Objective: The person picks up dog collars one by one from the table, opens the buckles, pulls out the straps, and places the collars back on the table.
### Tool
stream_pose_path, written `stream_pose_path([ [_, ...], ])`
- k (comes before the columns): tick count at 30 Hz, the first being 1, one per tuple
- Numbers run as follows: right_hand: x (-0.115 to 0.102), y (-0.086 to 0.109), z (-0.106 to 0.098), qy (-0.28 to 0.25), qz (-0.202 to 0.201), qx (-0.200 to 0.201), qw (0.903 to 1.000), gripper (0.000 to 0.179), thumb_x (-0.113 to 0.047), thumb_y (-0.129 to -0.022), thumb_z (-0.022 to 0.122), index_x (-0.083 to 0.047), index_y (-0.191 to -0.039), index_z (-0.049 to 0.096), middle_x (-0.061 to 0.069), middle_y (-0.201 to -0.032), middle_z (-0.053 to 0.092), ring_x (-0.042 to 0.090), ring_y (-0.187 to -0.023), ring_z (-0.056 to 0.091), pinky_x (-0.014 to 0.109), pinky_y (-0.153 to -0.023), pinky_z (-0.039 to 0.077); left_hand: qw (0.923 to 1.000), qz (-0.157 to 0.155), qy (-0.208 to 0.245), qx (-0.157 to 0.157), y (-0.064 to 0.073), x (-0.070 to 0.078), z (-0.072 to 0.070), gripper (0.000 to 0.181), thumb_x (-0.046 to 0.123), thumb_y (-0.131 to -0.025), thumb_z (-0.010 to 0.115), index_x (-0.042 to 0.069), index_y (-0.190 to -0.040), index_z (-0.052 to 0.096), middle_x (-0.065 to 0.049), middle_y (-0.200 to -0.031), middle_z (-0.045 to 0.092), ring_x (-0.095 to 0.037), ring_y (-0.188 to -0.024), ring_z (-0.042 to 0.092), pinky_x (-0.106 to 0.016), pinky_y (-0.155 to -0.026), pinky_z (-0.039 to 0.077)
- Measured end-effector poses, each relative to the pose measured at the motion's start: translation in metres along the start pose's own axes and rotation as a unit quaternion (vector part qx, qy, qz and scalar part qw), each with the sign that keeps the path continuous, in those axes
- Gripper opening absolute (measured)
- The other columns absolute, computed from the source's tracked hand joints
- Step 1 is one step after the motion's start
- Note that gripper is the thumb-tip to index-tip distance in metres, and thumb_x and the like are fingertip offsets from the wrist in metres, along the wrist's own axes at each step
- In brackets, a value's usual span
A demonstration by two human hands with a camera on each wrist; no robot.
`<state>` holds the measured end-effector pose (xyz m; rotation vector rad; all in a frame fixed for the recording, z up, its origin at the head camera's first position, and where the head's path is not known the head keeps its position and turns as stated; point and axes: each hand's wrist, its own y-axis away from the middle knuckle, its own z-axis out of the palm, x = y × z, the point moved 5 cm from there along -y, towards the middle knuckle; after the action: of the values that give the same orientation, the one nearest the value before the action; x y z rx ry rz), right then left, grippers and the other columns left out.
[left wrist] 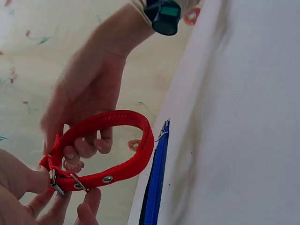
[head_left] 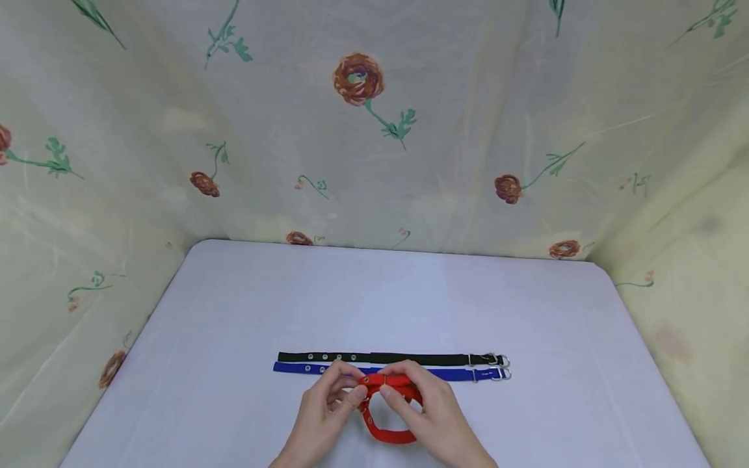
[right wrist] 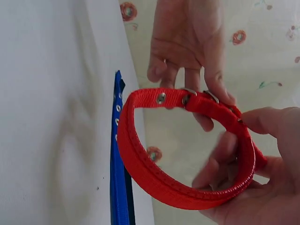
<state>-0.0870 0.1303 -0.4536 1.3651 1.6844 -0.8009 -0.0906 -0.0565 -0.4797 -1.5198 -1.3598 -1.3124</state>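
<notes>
A red pet collar (head_left: 391, 436) with metal eyelets is bent into a closed loop and held up off the table. My left hand (head_left: 322, 413) pinches it at the buckle side; in the left wrist view the metal buckle (left wrist: 57, 183) and a keeper ring sit by those fingers. My right hand (head_left: 435, 406) pinches the collar close by, thumb and fingers on the strap. From the right wrist view the red collar (right wrist: 161, 183) makes a wide ring, its strap running through the metal hardware near both hands.
Beyond the hands a black collar (head_left: 415, 359) and a blue collar (head_left: 450, 375) lie flat, side by side, buckles to the right. They rest on a white table (head_left: 234, 292). A flowered curtain (head_left: 445, 130) surrounds its back and sides.
</notes>
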Motion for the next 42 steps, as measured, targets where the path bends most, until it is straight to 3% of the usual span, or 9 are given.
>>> stream_pose_path([
  [4,-0.001,0.0,0.002,0.001,0.013,0.015,0.9998,0.025,-0.043,-0.101,0.076,-0.027,-0.12,0.076,-0.011,-0.102,0.071,0.003,-0.082,0.059,0.017,-0.07,0.052,1.0,0.003,0.007,-0.006,0.001,-0.001,0.002,0.024,0.034,-0.108,0.066,0.015,-0.123,0.061,-0.008,-0.112,0.081,-0.003,-0.087,0.07,-0.018,-0.071,0.051],
  [9,-0.002,0.002,0.0,0.006,0.009,0.036,0.9993,0.02,-0.043,-0.098,0.079,-0.03,-0.114,0.08,-0.013,-0.093,0.068,0.002,-0.079,0.058,0.018,-0.067,0.052,0.9998,0.002,0.009,-0.017,0.001,-0.001,0.004,0.023,0.033,-0.109,0.064,0.015,-0.123,0.06,-0.011,-0.111,0.08,-0.003,-0.09,0.069,-0.019,-0.071,0.051],
  [12,-0.003,0.002,-0.003,0.014,-0.005,0.039,0.9991,0.02,-0.042,-0.098,0.079,-0.029,-0.113,0.081,-0.013,-0.091,0.067,0.002,-0.079,0.058,0.018,-0.068,0.054,0.9996,-0.001,0.002,-0.028,0.002,0.0,0.005,0.024,0.033,-0.11,0.063,0.014,-0.124,0.059,-0.013,-0.112,0.079,-0.003,-0.092,0.068,-0.019,-0.074,0.05],
  [16,-0.004,0.002,-0.005,0.02,-0.029,0.03,0.9989,0.018,-0.042,-0.1,0.078,-0.03,-0.113,0.081,-0.015,-0.091,0.068,0.0,-0.082,0.06,0.019,-0.071,0.055,0.9984,-0.009,-0.013,-0.054,0.001,0.001,0.008,0.03,0.041,-0.109,0.064,0.018,-0.129,0.061,-0.007,-0.118,0.078,-0.005,-0.097,0.069,-0.019,-0.08,0.051],
  [21,-0.007,0.003,-0.006,0.026,-0.065,0.007,0.9975,0.02,-0.042,-0.101,0.075,-0.029,-0.116,0.08,-0.014,-0.09,0.066,-0.002,-0.082,0.059,0.019,-0.071,0.056,0.9958,0.012,-0.041,-0.081,0.0,0.002,0.009,0.028,0.043,-0.109,0.064,0.022,-0.127,0.061,-0.005,-0.118,0.079,-0.005,-0.095,0.07,-0.02,-0.08,0.054],
  [29,-0.009,0.004,-0.006,0.024,-0.067,0.017,0.9973,0.022,-0.041,-0.099,0.077,-0.029,-0.117,0.081,-0.015,-0.089,0.065,-0.001,-0.081,0.06,0.02,-0.072,0.058,0.9953,0.039,-0.075,-0.047,0.003,0.008,0.005,0.021,0.044,-0.11,0.06,0.027,-0.123,0.063,-0.001,-0.117,0.082,-0.002,-0.095,0.072,-0.022,-0.081,0.054],
  [33,-0.007,0.004,-0.008,0.022,-0.044,0.039,0.998,0.019,-0.039,-0.096,0.081,-0.032,-0.114,0.082,-0.019,-0.091,0.067,0.0,-0.084,0.064,0.02,-0.078,0.061,0.9985,0.025,-0.033,-0.037,0.004,0.008,0.005,0.02,0.037,-0.111,0.059,0.023,-0.126,0.061,-0.006,-0.117,0.084,-0.006,-0.091,0.074,-0.022,-0.078,0.053],
  [37,-0.008,0.003,-0.011,0.018,-0.026,0.052,0.9981,0.019,-0.037,-0.093,0.084,-0.033,-0.112,0.082,-0.019,-0.09,0.068,0.002,-0.082,0.063,0.02,-0.071,0.058,0.9982,-0.019,0.032,-0.047,0.004,0.004,0.004,0.029,0.038,-0.111,0.059,0.019,-0.132,0.057,-0.012,-0.123,0.081,-0.017,-0.086,0.072,-0.023,-0.076,0.054],
  [42,-0.008,0.003,-0.011,-0.007,-0.003,0.048,0.9988,0.021,-0.034,-0.091,0.087,-0.032,-0.111,0.083,-0.014,-0.089,0.069,0.005,-0.078,0.061,0.021,-0.064,0.054,0.9962,-0.044,0.052,-0.055,0.004,0.001,0.002,0.035,0.042,-0.11,0.06,0.02,-0.136,0.054,-0.013,-0.125,0.08,-0.023,-0.087,0.069,-0.023,-0.078,0.055],
])
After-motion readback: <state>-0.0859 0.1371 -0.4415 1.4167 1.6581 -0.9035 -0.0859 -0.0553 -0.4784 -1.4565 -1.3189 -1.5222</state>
